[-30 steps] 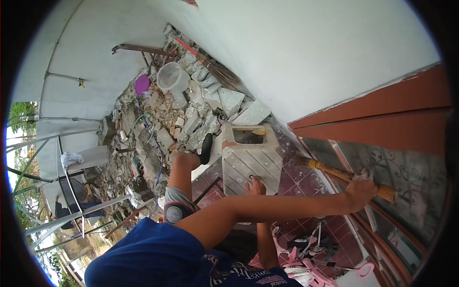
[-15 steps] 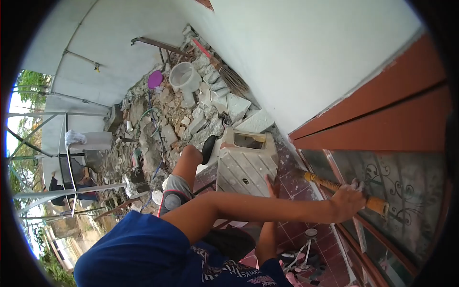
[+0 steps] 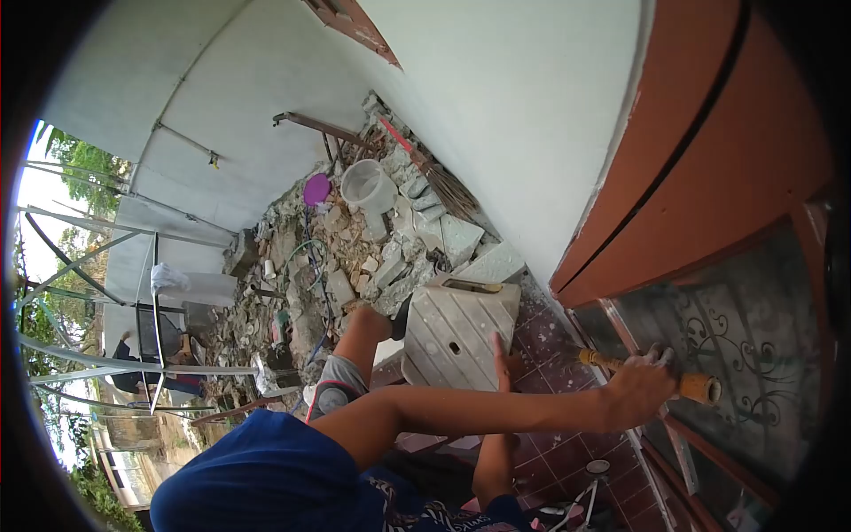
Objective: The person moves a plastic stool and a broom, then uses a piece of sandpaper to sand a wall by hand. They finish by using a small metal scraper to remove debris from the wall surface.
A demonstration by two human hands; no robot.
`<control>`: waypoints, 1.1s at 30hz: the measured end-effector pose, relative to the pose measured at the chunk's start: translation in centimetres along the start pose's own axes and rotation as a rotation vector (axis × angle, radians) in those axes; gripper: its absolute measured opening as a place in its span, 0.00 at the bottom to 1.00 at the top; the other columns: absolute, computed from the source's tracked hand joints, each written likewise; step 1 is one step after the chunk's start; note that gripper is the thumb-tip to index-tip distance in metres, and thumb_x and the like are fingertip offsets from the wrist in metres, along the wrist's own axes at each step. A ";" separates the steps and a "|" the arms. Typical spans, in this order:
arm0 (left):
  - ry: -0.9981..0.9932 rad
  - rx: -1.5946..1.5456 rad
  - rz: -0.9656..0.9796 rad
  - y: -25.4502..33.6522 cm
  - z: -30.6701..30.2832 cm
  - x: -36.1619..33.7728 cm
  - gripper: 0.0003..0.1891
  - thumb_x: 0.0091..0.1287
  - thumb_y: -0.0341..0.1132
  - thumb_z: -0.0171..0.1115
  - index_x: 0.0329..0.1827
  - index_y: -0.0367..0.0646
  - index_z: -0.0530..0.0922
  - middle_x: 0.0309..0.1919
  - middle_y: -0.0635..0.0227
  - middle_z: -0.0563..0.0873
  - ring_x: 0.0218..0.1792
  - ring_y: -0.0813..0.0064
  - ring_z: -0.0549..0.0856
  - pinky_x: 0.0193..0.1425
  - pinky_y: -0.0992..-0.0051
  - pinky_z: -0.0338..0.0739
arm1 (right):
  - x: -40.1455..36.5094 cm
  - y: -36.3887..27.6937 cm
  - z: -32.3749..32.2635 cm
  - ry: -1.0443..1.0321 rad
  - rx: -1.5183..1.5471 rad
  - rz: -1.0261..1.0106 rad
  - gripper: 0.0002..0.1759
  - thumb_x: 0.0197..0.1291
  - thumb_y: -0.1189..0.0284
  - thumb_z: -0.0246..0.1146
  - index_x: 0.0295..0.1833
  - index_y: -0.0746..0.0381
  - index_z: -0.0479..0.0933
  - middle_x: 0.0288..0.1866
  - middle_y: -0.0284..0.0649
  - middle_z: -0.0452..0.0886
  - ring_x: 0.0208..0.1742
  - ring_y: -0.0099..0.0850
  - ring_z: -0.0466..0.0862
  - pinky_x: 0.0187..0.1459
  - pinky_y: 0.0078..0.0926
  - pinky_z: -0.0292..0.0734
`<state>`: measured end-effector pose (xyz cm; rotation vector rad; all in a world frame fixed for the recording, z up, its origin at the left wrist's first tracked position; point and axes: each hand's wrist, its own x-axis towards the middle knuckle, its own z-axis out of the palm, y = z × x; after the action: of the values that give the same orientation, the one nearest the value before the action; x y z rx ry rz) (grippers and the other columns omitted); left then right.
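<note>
My left hand [image 3: 640,390], dusty at the fingers, is wrapped round a short bamboo-handled broom [image 3: 700,387]. The hollow handle end sticks out on the right of the hand; the yellow-bound part points left, and its tip is blurred. My left forearm crosses over the right one. A pale, speckled plastic stool [image 3: 452,332] stands tilted in the middle, with a small slot in its seat. At its right edge my right hand [image 3: 505,365] grips it, one digit straight along the seat; the other fingers are partly hidden.
Rubble [image 3: 355,257] fills the upper middle, with a clear tub [image 3: 368,185], a purple lid [image 3: 316,189] and a twig broom [image 3: 448,189]. Dark red tiles [image 3: 554,448] lie beside a glazed door [image 3: 736,328]. A person [image 3: 146,372] is among metal frames at far left.
The view has shifted, so most things sit lower in it. The stool shows more of its seat and less of its side opening. Both hands keep their holds.
</note>
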<state>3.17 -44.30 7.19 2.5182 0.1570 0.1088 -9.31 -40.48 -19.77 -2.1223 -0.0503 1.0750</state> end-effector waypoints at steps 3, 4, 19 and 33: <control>-0.022 -0.080 -0.008 0.0 0.0 0.2 0.11 0.50 0.30 0.61 0.37 0.38 0.81 0.45 0.55 0.76 0.52 0.59 0.75 0.47 0.67 0.75 | 0.9 -0.3 1.9 0.035 -0.088 0.135 0.30 0.50 0.55 0.65 0.43 0.74 0.76 0.42 0.51 0.80 0.45 0.40 0.80 0.47 0.31 0.71; -0.012 -0.091 -0.025 -0.1 0.3 0.3 0.11 0.50 0.30 0.61 0.37 0.38 0.81 0.45 0.55 0.76 0.52 0.59 0.75 0.47 0.67 0.75 | 1.0 -0.7 2.2 0.031 -0.061 0.110 0.30 0.50 0.55 0.66 0.43 0.74 0.76 0.42 0.51 0.80 0.45 0.39 0.80 0.47 0.31 0.71; -0.100 -0.160 0.016 0.1 0.7 1.4 0.14 0.51 0.34 0.61 0.42 0.47 0.81 0.50 0.58 0.76 0.57 0.57 0.71 0.48 0.60 0.72 | 2.0 -3.3 5.9 -0.138 0.276 -0.107 0.28 0.49 0.58 0.67 0.43 0.75 0.76 0.42 0.48 0.80 0.44 0.36 0.79 0.46 0.29 0.71; 0.004 -0.214 -0.007 0.8 2.7 1.6 0.14 0.50 0.34 0.62 0.40 0.42 0.82 0.49 0.58 0.77 0.59 0.53 0.68 0.53 0.56 0.67 | 0.9 -4.8 10.8 -0.254 0.584 -0.172 0.27 0.47 0.61 0.69 0.43 0.75 0.76 0.42 0.45 0.80 0.44 0.32 0.79 0.46 0.28 0.71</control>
<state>5.12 -46.24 5.51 2.3045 0.1478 0.1212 -15.04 -30.24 -21.32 -1.4306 -0.0342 1.0898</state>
